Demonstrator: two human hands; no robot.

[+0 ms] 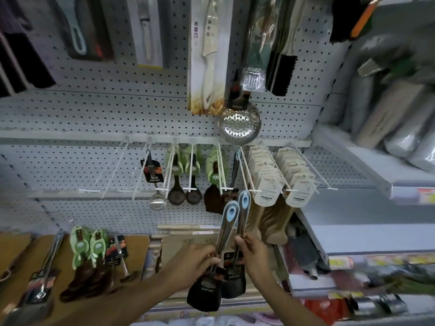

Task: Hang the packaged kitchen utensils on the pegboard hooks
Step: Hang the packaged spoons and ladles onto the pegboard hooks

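Below a white pegboard hook [244, 171], two black spatulas with steel handles and blue hanging loops [231, 211] are gripped, one by the left hand [196, 260], one by the right hand [253, 251]. Each loop is best lined up squarely with the hook tip before sliding on.

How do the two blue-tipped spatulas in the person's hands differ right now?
The left spatula is gripped by the left hand; the right spatula is gripped by the right hand. The left spatula's blue hanging loop sits lower and leans right, while the right spatula stands nearly upright with its loop nearer the hook tips. The left spatula's black head hangs lower and nearer the camera. Both share steel handles, blue loops, black heads and dark label cards.
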